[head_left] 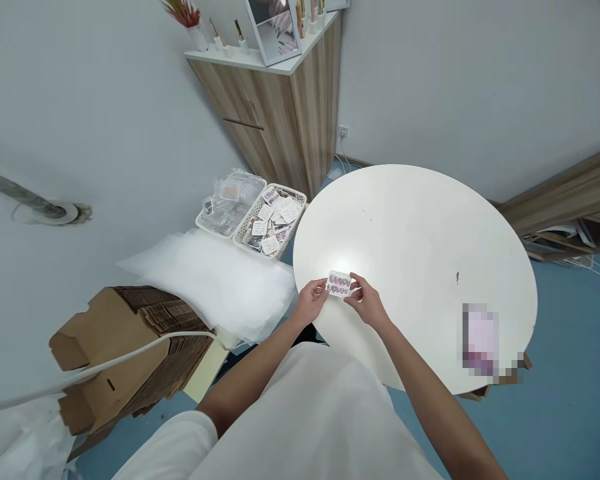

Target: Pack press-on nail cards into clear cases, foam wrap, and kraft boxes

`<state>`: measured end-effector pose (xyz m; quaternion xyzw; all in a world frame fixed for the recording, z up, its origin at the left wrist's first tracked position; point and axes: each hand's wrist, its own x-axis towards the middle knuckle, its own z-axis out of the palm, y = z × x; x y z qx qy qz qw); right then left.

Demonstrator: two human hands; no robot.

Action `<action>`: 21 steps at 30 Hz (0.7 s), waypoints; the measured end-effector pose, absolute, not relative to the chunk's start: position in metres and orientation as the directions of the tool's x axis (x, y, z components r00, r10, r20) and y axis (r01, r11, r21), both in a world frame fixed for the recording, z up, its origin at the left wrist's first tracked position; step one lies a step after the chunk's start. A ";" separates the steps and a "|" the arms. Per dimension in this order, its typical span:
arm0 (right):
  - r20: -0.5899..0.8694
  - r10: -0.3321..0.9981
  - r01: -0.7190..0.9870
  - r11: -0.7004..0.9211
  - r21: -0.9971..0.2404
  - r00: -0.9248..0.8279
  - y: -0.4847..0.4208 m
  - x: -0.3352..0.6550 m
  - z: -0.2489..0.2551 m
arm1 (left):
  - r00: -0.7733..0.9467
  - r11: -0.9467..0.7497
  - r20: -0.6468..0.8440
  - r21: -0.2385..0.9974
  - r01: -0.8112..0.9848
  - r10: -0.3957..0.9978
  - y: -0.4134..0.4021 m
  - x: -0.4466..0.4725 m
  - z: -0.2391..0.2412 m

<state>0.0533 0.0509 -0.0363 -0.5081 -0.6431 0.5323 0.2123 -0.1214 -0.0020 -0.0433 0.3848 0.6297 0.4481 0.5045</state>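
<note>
Card of small pink and purple patterned pieces, held between your two hands over the near-left part of the round white table. Long axis runs left to right across your view, right end slightly lower in frame. Printed face points up toward the camera.

Grip: your left hand pinches the left short end, thumb and fingertips closed on the edge. Your right hand pinches the right short end likewise, fingers curled. Both pinches are narrow and have hold of the card only. Whether the card touches the tabletop: cannot tell.

Surroundings, to your left, just off the table's edge: two white baskets side by side. The nearer basket holds many loose small cards; the farther basket holds clear plastic packets. Closer to you lie translucent white sheets, then flattened cardboard boxes. A wooden cabinet stands at the wall beyond the baskets. A pixelated patch sits at the table's near right; contents unreadable.
</note>
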 end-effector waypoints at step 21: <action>-0.407 0.879 0.677 -0.143 -0.722 -0.249 0.088 -0.051 -0.102 | -0.061 0.323 -0.355 0.753 0.573 0.933 0.059 -0.206 -0.103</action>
